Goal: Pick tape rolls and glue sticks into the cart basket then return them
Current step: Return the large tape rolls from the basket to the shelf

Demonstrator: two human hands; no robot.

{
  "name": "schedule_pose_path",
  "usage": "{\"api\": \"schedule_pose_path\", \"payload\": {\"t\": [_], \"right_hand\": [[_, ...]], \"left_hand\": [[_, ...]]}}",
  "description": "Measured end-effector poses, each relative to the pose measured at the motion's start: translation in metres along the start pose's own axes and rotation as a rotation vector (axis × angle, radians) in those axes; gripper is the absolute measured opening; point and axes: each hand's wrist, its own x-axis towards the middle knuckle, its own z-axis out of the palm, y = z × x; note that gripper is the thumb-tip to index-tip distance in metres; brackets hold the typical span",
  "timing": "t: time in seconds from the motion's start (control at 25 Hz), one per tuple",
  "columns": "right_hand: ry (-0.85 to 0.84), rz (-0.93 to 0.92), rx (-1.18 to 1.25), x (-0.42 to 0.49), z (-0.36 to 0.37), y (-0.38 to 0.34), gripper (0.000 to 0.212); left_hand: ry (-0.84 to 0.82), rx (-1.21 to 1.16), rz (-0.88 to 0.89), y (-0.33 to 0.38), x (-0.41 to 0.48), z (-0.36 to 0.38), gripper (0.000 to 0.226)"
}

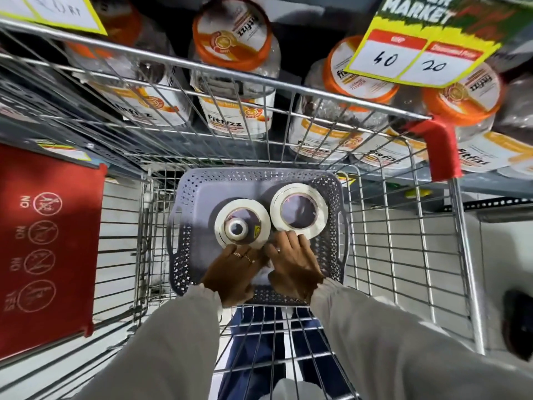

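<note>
Two white tape rolls side by side in a grey perforated basket (331, 186) inside a wire cart (383, 235), left roll (225, 226) with a small cylinder upright in its core, right roll (314, 215) hollow, left hand (235, 268) fingertips on the left roll, right hand (294, 262) fingers on the right roll's edge, grip unclear

Grey basket (331, 220): far half blocked by two tape rolls, left (223, 223) and right (317, 210), nearly touching. Near half taken by both hands. Open above; cart wire walls (403, 226) close the sides.
</note>
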Motion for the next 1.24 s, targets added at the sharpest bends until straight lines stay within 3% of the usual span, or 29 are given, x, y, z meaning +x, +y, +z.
{"api": "schedule_pose_path", "payload": {"t": [0.16,0.48,0.56,0.64,0.76,0.88,1.0,1.08,1.24], "right_hand": [[0.078,0.336,-0.035,0.016,0.000,0.000,0.035],[-0.016,0.311,0.005,0.022,-0.004,0.005,0.036],[-0.035,0.270,0.072,0.020,-0.016,0.004,0.031],[0.003,0.204,0.079,0.020,-0.037,-0.006,0.027],[0.223,0.033,0.050,0.028,-0.074,-0.030,0.019],[0.516,-0.226,0.139,0.037,-0.111,-0.047,0.006],[0.642,-0.376,0.294,0.036,-0.157,-0.060,0.024],[0.722,-0.399,0.338,0.039,-0.199,-0.062,0.024],[0.911,-0.075,0.555,0.048,-0.300,-0.023,0.006]], "left_hand": [[0.032,0.079,-0.199,-0.009,0.011,-0.006,0.039],[-0.050,-0.015,-0.465,-0.001,0.029,-0.007,0.053],[-0.042,-0.104,-0.545,-0.001,0.024,-0.020,0.059],[0.057,-0.132,-0.595,-0.004,0.015,-0.044,0.047],[0.121,-0.048,-0.581,-0.010,0.001,-0.082,0.036],[0.151,-0.146,-0.615,-0.014,-0.012,-0.116,0.051],[0.403,-0.307,-0.652,-0.001,-0.027,-0.158,0.044],[0.593,-0.366,-0.586,0.018,-0.030,-0.193,0.031],[0.977,-0.375,-0.400,0.048,-0.006,-0.258,0.033]]}}
